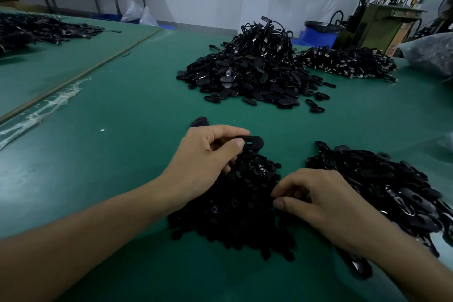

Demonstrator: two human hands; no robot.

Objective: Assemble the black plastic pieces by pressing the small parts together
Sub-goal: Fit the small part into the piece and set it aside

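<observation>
L hand (203, 157) pinches oval pc (254, 142) over pile (235, 206).

Dim, cool light from overhead leaves the green table (117, 159) muted and the near black pile (232, 218) nearly without detail, with soft shadows beside the far heaps (245, 76), a pale sheen at near left, and wide-angle bending and softness toward the edges.

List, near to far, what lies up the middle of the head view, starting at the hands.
Right hand → left hand → slotted oval piece it pinches → lone black piece → big heap of oval pieces → cable tangle → blue crate.
</observation>
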